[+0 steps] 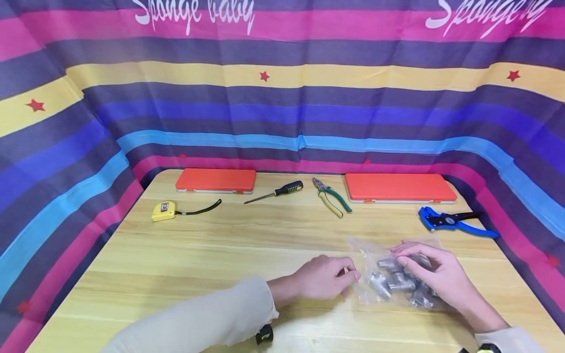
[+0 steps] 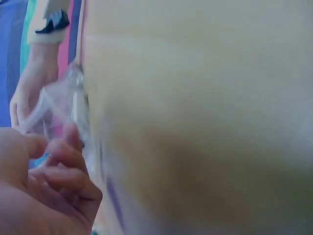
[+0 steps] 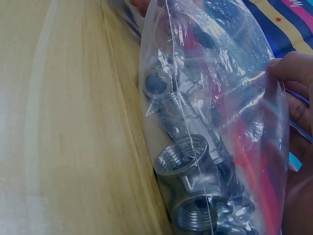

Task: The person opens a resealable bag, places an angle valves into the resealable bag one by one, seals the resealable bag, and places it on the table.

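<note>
A clear plastic bag (image 1: 365, 295) of several silver threaded pipe fittings (image 1: 400, 282) lies at the right front of the table. My right hand (image 1: 443, 277) pinches the bag's upper side between thumb and fingers; the right wrist view shows the thumb (image 3: 288, 66) on the film and open threaded ends on the fittings (image 3: 183, 156). At the bag's left edge, my left hand (image 1: 324, 277) has its fingers curled, thumb and fingertips pinching the film. Bag film (image 2: 54, 105) shows just beyond the left fingers (image 2: 68, 161) in the left wrist view.
Along the back stand two red cases (image 1: 215, 180) (image 1: 399, 187), with a screwdriver (image 1: 282, 190) and green-and-yellow pliers (image 1: 331, 196) between them. A yellow tape measure (image 1: 164, 211) lies left, a blue wire stripper (image 1: 456, 221) right. Striped cloth (image 1: 282, 117) surrounds the table.
</note>
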